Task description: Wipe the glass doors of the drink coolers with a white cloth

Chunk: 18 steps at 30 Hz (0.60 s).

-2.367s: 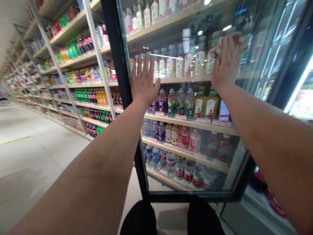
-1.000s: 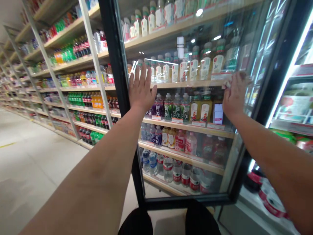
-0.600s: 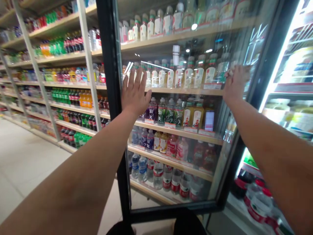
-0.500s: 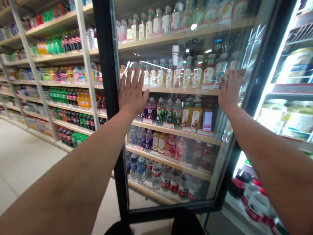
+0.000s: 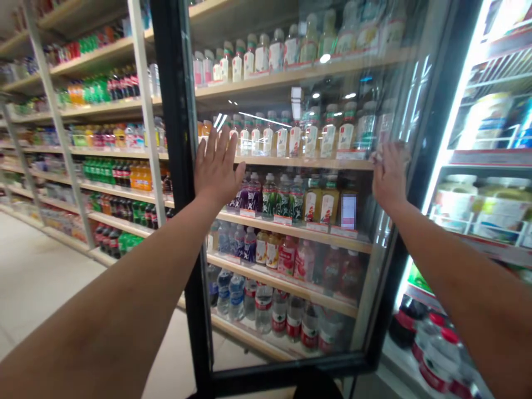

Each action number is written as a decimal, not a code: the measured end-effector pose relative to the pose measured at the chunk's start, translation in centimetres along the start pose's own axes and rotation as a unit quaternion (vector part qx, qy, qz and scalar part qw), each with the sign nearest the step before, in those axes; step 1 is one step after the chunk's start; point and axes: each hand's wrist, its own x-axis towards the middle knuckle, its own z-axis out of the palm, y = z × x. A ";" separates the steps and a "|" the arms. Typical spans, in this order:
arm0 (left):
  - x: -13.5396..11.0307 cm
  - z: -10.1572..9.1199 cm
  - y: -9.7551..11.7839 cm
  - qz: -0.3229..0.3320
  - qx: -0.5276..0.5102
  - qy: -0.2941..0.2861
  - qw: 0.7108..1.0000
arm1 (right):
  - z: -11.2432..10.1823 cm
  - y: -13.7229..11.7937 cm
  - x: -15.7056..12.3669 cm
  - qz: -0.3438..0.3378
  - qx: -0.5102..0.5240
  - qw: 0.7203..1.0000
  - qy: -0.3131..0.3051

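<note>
A glass door [image 5: 291, 372] with a black frame stands in front of me. My left hand [image 5: 218, 169] lies flat on its glass near the left frame, fingers spread, and nothing is in it. Near the right edge of the pane, my right hand [image 5: 389, 174] presses a crumpled, pale cloth [image 5: 401, 151] to the glass. Only bits of the cloth show around the fingers. Through the pane I see shelves of bottled drinks [image 5: 310, 138].
An open, lit fridge with large jugs [image 5: 453, 197] is on the right. Red-capped bottles [image 5: 440, 352] stand low inside it. Long drink shelves [image 5: 116, 144] run along the left, above a pale floor [image 5: 45, 277]. Light reflections cross the glass.
The view has shifted, so the shelves and the door's bottom edge appear lower. My right hand with the cloth has dropped slightly against the shelf line behind it. My left hand stays flat.
</note>
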 end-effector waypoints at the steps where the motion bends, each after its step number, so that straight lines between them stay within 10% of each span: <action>1: 0.0 0.0 0.0 0.000 0.000 0.000 1.000 | 0.2 0.0 1.0 0.021 0.003 1.000 0.010; 11: 0.1 -0.7 0.6 -0.005 -0.011 -0.007 1.000 | 0.9 -2.2 -0.5 0.019 0.016 1.000 0.009; 18: -0.2 -1.4 0.9 -0.003 0.028 -0.006 1.000 | -0.6 -0.4 7.6 0.036 0.021 0.999 -0.014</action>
